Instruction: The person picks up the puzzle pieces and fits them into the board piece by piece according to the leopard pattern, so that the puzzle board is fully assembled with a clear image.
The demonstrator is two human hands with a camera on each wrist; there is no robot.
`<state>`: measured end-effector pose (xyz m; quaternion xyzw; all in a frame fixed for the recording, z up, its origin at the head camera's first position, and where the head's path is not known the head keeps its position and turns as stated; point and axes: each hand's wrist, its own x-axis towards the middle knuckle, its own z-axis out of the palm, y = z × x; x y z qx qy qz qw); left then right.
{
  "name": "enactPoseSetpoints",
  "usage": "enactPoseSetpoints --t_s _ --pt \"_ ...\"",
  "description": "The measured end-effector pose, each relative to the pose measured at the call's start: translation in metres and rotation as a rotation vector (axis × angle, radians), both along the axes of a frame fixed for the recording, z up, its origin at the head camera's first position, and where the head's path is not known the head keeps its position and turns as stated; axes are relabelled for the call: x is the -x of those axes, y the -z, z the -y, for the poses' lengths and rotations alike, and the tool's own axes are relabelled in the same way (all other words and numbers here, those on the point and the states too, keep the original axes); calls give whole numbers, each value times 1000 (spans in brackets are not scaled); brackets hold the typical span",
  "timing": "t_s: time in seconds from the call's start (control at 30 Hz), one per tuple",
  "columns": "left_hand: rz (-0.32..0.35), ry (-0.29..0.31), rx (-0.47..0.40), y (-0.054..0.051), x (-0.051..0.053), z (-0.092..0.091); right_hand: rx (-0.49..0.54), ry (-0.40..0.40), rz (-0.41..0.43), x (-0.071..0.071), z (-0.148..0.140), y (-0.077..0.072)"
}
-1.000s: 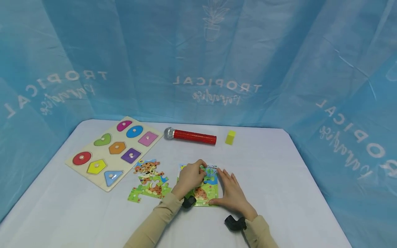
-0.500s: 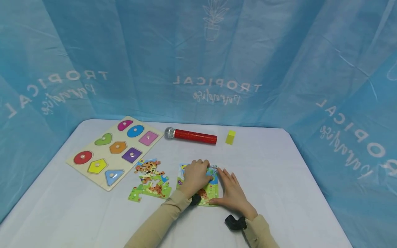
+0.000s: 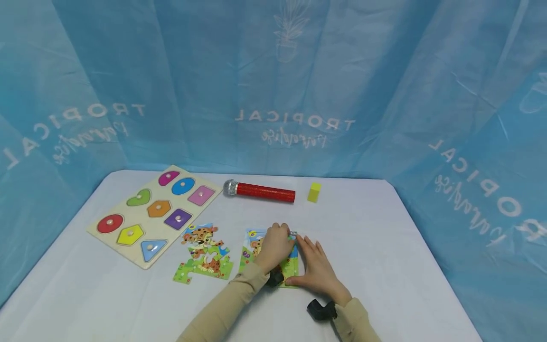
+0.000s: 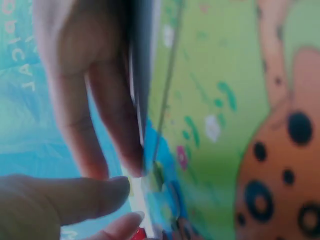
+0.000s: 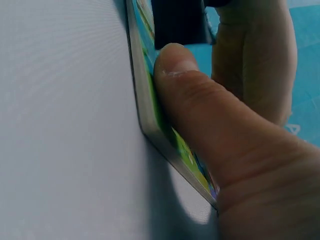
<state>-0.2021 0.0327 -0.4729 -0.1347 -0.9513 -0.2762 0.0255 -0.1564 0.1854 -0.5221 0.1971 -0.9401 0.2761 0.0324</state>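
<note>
A jigsaw puzzle board with a spotted cartoon animal lies flat on the white table. My left hand is over its upper right part, fingers bent down and covering much of the picture. In the left wrist view the left thumb and a fingertip are at the board's far corner, with no loose piece visible between them. My right hand spans the right edge with fingers spread, the fingertips by the top corner. Its thumb rests on the board's face near the lower corner.
Left of the board lie joined jigsaw pieces with a spotted animal. Beyond them is a wooden shape board with knobbed shapes. A red toy microphone and a yellow block lie at the back, before a blue curtain.
My left hand has moved right across the board, uncovering its left side and hiding more of its right part. The right hand keeps its place at the edge. The head view has shifted slightly.
</note>
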Motion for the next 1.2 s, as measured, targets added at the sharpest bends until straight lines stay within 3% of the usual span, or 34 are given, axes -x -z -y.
enactPoseSetpoints --t_s 0.13,0.33,0.43,0.53,0.63,0.73,0.83,1.0,1.2 --pt "57 37 -95 -3 -2 7 10 9 11 -2 2 -2" --pt "193 181 -262 -12 -3 29 -16 28 42 -2 2 -3" --pt "157 219 -260 -15 -7 54 -20 44 76 -2 3 -2" --pt "39 180 -170 -17 -7 92 -24 55 93 -1 4 -2" --pt "-70 80 -58 -16 -3 139 -30 58 97 -2 5 -3" --pt "-87 -38 4 -10 -2 183 -21 58 93 -3 5 -5" --pt "-40 -97 18 -3 -1 212 -19 60 80 -3 3 -6" --pt "67 -92 -13 5 3 232 -6 62 102 -3 4 -4" --pt "92 -125 -101 7 5 235 3 68 109 -3 7 -4"
